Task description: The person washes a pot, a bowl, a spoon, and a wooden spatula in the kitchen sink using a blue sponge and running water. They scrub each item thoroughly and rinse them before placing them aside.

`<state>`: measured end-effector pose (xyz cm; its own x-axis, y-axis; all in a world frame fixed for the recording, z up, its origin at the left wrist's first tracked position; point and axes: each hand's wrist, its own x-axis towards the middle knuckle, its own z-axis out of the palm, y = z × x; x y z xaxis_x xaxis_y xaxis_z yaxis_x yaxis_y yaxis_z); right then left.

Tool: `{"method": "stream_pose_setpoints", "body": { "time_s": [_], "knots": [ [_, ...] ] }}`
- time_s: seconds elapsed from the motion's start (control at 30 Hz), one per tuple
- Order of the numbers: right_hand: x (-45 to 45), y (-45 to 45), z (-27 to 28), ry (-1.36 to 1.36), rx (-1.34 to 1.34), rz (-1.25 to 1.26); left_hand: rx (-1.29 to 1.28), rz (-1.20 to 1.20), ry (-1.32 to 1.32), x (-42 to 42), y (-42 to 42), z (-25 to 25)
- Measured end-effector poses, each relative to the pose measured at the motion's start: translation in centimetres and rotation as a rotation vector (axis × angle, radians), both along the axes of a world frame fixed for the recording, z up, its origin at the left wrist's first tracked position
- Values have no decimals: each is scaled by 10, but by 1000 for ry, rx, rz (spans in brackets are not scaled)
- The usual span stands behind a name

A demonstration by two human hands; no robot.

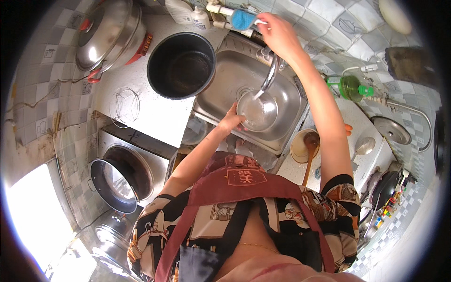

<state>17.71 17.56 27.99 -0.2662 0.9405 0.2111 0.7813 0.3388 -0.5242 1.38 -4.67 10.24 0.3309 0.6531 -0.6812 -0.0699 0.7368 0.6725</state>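
Observation:
My left hand [232,120] grips the near left rim of a shiny metal bowl [260,114], tilted over the stainless steel sink [218,81]. The curved chrome faucet [271,74] ends right above the bowl, and its stream falls into it. Up by the tiled wall, my right hand [280,35] reaches past the faucet. Its fingers pinch a small white piece at the edge of a blue scrubbing sponge [243,20], which lies against the white pipe [219,9]. Whether the sponge hangs from that pipe cannot be made out.
A deep black pot [181,65] stands at the sink's left rim. Beyond it is a lidded steamer [105,38]. To the right are a green-capped bottle [348,88], a bowl [297,149] with a wooden ladle [310,155] and a skimmer [364,145]. A stove [158,162] sits lower left.

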Motion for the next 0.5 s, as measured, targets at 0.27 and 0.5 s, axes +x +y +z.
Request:
{"method": "stream_pose_setpoints", "body": {
  "time_s": [0.27, 0.5],
  "knots": [
    [-57, 108, -64, -770, 59, 21, 0, -16, -77, -4, -1, 17],
    [-28, 22, 14, 154, -38, -54, -39, 20, -45, -23, -6, 8]
  ]
}}
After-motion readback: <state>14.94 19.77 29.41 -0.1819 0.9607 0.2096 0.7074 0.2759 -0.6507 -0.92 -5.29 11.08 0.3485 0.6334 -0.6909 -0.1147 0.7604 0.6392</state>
